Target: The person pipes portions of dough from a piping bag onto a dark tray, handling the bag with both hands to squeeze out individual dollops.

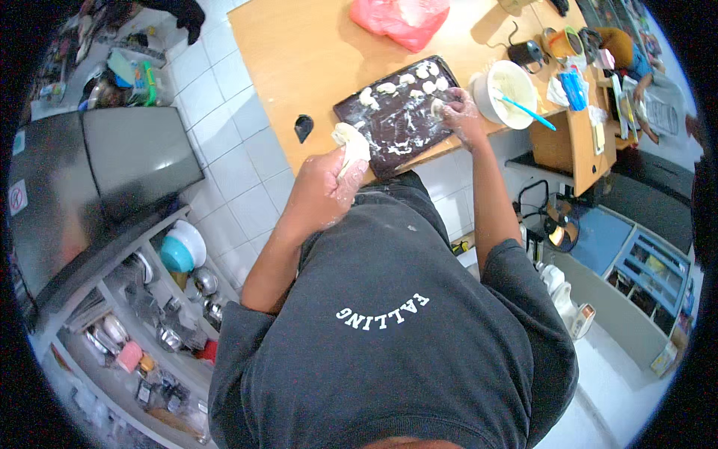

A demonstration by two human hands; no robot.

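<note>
My left hand (329,183) is closed round a lump of pale dough (350,140), which bulges out past the fingers near the tray's left corner. Over the right part of the dark baking tray (393,138), my right hand (462,117) pinches a small dough piece (437,110). Flour is smeared across the tray and dusts both hands. Several small dough balls (386,88) lie along its far side. Just right of my right hand stands a white bowl (482,96) with pale contents and a blue-handled utensil (529,114) leaning on its rim.
The wooden table (292,52) also bears a pink plastic bag (400,21), a small black object (303,128), a dark gooseneck kettle (525,54) and blue packaging (573,90). A dark fridge (142,157) and shelves of kitchenware stand left. Another person (636,63) is at far right.
</note>
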